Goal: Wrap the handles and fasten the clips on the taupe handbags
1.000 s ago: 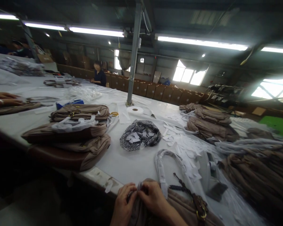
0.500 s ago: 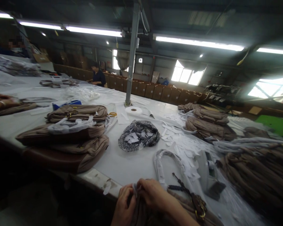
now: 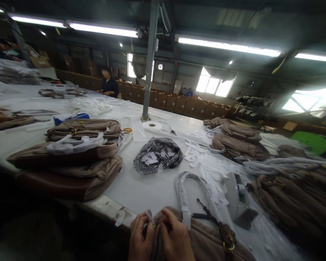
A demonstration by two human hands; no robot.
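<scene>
A brown fabric bag (image 3: 206,237) lies at the table's front edge, below me. Its handle (image 3: 182,192), wrapped in white, arches up onto the table. My left hand (image 3: 141,235) is closed at the bag's edge, and a small white strip (image 3: 150,216) sticks up from its fingertips. Just to the right, my right hand (image 3: 176,237) bends its fingers over the bag's fabric, closed on it. A bit of gold metal (image 3: 155,225) shows between the hands. A dark strap with a gold ring (image 3: 228,246) rests on the bag's right side.
Stacked brown bags (image 3: 84,156) stand at left. A speckled cloth (image 3: 158,156) holds white slips, with more loose slips (image 3: 206,163) beside it. A grey tape dispenser (image 3: 237,197) and more bags (image 3: 296,195) are at right. A post (image 3: 149,72) rises behind a white roll (image 3: 152,125).
My right hand has turned more upright, and the white strip now stands out at my left fingertips. More of the bag shows beside my right hand. The view has shifted slightly.
</scene>
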